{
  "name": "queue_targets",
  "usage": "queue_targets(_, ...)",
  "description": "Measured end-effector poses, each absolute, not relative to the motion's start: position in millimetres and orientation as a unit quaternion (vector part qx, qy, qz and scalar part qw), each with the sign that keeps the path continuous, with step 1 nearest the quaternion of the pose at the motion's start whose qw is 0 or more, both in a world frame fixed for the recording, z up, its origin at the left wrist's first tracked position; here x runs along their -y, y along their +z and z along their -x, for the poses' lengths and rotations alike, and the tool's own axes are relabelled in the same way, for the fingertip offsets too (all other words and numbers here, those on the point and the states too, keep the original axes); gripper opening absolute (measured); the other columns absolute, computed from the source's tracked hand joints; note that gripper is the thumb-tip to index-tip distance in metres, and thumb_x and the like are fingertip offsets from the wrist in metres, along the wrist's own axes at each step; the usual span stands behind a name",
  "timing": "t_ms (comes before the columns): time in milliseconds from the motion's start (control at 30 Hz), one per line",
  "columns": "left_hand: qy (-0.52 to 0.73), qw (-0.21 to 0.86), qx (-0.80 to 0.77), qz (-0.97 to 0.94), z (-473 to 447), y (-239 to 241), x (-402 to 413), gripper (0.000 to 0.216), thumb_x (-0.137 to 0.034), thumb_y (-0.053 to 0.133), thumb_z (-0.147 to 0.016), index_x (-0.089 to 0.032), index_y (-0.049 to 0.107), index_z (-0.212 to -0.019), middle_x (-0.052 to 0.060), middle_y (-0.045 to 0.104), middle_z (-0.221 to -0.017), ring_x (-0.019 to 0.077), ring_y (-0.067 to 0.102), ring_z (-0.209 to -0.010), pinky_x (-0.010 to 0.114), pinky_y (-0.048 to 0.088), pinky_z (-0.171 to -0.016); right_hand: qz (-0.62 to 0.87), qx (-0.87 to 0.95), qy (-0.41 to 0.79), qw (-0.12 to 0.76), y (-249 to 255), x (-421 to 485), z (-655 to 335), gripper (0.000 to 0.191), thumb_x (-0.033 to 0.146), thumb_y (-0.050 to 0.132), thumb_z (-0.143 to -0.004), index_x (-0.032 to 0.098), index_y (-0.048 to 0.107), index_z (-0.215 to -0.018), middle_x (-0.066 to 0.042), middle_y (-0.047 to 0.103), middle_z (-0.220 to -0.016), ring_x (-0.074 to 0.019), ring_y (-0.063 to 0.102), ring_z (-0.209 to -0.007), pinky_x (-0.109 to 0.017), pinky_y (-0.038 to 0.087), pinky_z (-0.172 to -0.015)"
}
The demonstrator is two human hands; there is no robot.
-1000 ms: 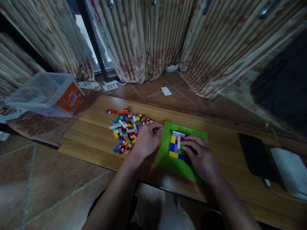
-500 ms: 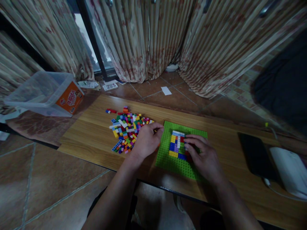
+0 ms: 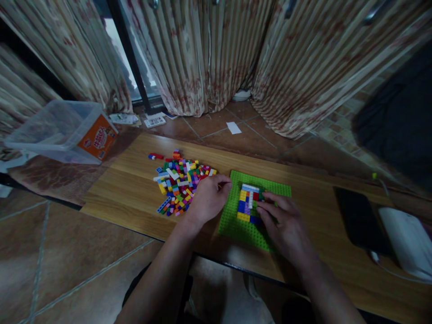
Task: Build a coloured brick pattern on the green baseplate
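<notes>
A green studded baseplate lies on the wooden table. On it is a block of toy bricks in yellow, blue, white, purple and red. My right hand reaches over the right side of these bricks, its thumb and forefinger close together at them. Whatever lies between those fingertips is hidden. My left hand hovers by the plate's left edge, thumb and forefinger pinched; I cannot make out what they hold. Left of that hand spreads a pile of loose toy bricks, partly covered by it.
A clear plastic tub with an orange label stands at the far left. To the right lie a black phone-like slab and a white device with a cable. The wooden table ends near my legs.
My right hand has shifted slightly down over the bricks, and its fingertips have moved a little left, uncovering dark green at the top right. The left hand stays nearly still.
</notes>
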State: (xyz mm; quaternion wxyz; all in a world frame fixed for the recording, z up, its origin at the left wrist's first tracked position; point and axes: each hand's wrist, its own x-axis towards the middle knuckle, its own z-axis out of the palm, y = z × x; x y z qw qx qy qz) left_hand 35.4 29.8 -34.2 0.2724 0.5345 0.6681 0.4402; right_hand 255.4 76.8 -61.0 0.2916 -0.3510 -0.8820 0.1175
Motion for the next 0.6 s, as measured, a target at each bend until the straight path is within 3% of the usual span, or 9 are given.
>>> queue_targets(467, 0.438, 0.269, -0.672, -0.533, -37, -31, -29, 0.022, -0.018, 0.054, -0.089, -0.015, 0.075, -0.093, 0.003, 0.074, -0.079, 0.0146, 0.063, -0.066, 0.023, 0.047, -0.065, 0.386, 0.901, -0.008, 0.199, -61, -54, -243, 0.028, 0.025, 0.051, -0.095, 0.014, 0.073, -0.109, -0.016, 0.069, -0.119, -0.0327, 0.061, -0.108, -0.051, 0.051, -0.093)
queue_targets(600, 0.446, 0.26, -0.668, -0.536, -33, -31, -30, 0.024, -0.019, 0.053, -0.089, -0.015, 0.076, -0.093, 0.003, 0.073, -0.078, 0.0152, 0.064, -0.069, 0.024, 0.047, -0.067, 0.393, 0.893, -0.021, 0.219, -66, -51, -241, 0.031, 0.025, 0.049, -0.096, 0.01, 0.072, -0.11, -0.018, 0.069, -0.119, -0.0325, 0.062, -0.107, -0.05, 0.051, -0.092)
